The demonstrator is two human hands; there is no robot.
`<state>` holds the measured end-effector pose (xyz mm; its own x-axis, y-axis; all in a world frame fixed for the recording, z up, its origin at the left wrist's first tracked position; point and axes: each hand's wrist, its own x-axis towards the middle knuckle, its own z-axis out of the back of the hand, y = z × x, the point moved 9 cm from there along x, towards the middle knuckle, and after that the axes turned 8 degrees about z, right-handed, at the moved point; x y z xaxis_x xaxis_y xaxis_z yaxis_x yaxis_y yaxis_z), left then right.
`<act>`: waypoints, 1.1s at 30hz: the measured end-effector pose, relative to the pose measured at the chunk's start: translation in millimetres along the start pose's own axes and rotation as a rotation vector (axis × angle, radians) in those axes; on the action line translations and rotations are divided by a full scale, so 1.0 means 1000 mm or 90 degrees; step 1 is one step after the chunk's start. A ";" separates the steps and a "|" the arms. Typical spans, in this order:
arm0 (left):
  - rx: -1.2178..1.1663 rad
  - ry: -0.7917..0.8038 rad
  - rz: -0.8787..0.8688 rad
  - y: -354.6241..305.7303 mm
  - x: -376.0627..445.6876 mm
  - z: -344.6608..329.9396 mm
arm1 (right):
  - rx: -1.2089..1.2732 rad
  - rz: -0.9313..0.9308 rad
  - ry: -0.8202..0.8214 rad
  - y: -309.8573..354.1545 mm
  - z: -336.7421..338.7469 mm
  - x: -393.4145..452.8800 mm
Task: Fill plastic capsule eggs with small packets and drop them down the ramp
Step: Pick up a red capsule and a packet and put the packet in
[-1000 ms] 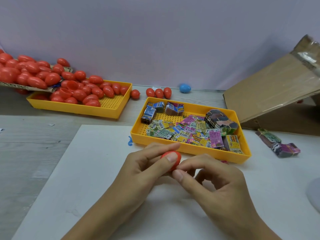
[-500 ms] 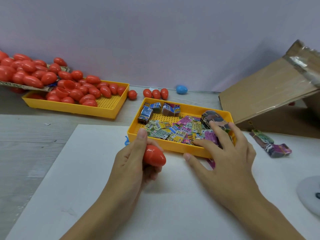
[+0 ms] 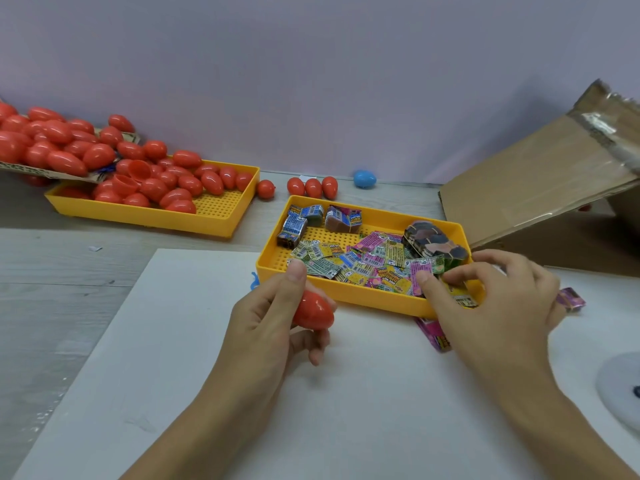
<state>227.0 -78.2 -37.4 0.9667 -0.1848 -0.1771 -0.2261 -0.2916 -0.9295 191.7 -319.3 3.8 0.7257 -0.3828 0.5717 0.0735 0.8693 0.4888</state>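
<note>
White board (image 3: 173,341), red egg (image 3: 313,311), perhaps closed.

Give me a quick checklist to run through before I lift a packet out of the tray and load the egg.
1. Left hand holds the red egg: ok.
2. Egg opened for loading: cannot tell; it looks whole from this angle.
3. Right hand over the packet tray, fingers among the packets: ok.
4. Grip on just one packet: cannot tell; fingertips hide it.
5. Cardboard ramp surface free for the drop: ok.
6. Stray pink packet lying outside the tray by the right hand: not ok.
</note>
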 end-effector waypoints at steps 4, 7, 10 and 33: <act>0.009 0.001 -0.001 0.002 0.001 -0.001 | -0.017 -0.050 0.090 -0.004 -0.010 0.010; 0.012 0.002 -0.004 0.002 0.001 -0.001 | 0.007 -0.103 0.160 -0.009 -0.017 0.014; 0.011 -0.001 -0.005 0.003 0.002 0.000 | 0.024 -0.111 0.157 -0.010 -0.018 0.013; -0.009 0.011 0.011 0.007 0.005 0.003 | 0.033 0.220 0.143 0.038 -0.015 -0.004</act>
<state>230.3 -78.6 -45.4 0.9604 -0.2056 -0.1880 -0.2450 -0.3020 -0.9213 202.0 -279.8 9.9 0.8332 0.0121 0.5528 -0.2311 0.9159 0.3282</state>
